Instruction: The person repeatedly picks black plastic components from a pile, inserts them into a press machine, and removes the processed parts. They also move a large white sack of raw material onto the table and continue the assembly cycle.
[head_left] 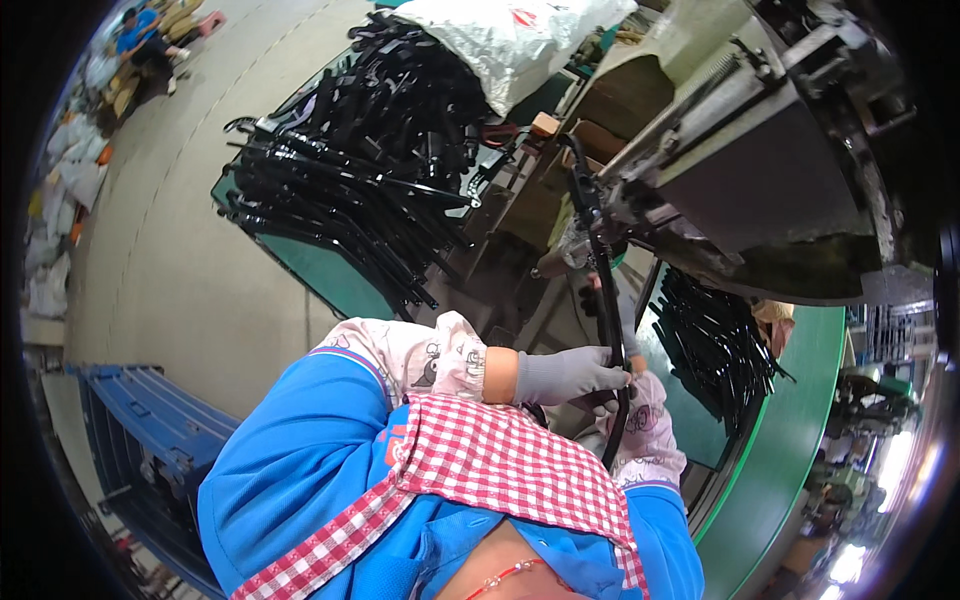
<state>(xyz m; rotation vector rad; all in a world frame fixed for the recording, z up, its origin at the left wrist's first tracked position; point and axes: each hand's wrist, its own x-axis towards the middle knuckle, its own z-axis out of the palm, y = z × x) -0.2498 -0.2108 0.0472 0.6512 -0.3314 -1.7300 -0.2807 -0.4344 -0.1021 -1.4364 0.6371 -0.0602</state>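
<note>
A long black bent metal tube (612, 330) runs from the machine (600, 215) down to my chest. My left hand (575, 376), in a grey glove with bare fingertips, is closed round its lower part. Beyond it, my right hand (625, 305), also gloved in grey, reaches up beside the tube below the machine's working end. The tube partly covers that hand, and its fingers are too hidden to show whether they hold anything. The tube's upper end passes in front of the machine's metal fittings.
A heap of black tubes and parts (350, 190) covers a green table (325, 270) at the left. More black tubes (710, 340) lie at the right beside a green bench edge (800, 400). A white sack (510, 45) is at the back; blue crates (150, 430) stand lower left. Far left, a person (142, 40) sits.
</note>
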